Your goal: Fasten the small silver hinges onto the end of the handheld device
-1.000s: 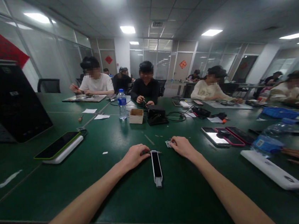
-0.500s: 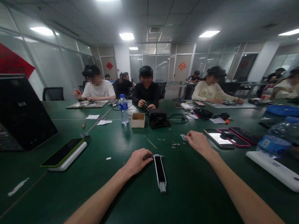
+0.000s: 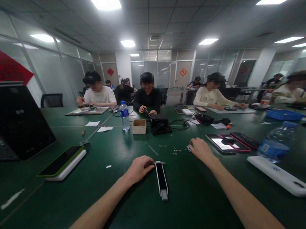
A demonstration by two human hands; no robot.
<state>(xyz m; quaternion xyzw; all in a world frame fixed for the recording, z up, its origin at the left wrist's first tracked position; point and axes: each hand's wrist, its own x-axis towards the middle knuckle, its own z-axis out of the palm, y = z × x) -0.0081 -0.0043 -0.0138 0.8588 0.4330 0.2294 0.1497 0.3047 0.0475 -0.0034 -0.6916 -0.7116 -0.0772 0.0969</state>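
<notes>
My left hand (image 3: 138, 168) rests on the green table (image 3: 68, 196), fingers curled around a small dark tool whose tip touches the top end of a narrow black-and-white device (image 3: 161, 175) lying lengthwise in front of me. My right hand (image 3: 200, 148) lies farther out to the right, fingers closed over a small metal piece (image 3: 188, 148). A few tiny loose screws (image 3: 175, 150) lie just left of that hand.
Three phones (image 3: 231, 142) lie right of my right hand, then a water bottle (image 3: 277, 141) on its side and a white slab (image 3: 281, 179). A phone on a white pack (image 3: 62, 162) sits left. Ahead stand a bottle (image 3: 124, 115), a cardboard box (image 3: 139, 126) and a black device (image 3: 159, 124). Several people work across the table.
My right hand carried the small metal piece away from the device, out to the right and slightly farther. The screws now lie uncovered. My left hand stayed put.
</notes>
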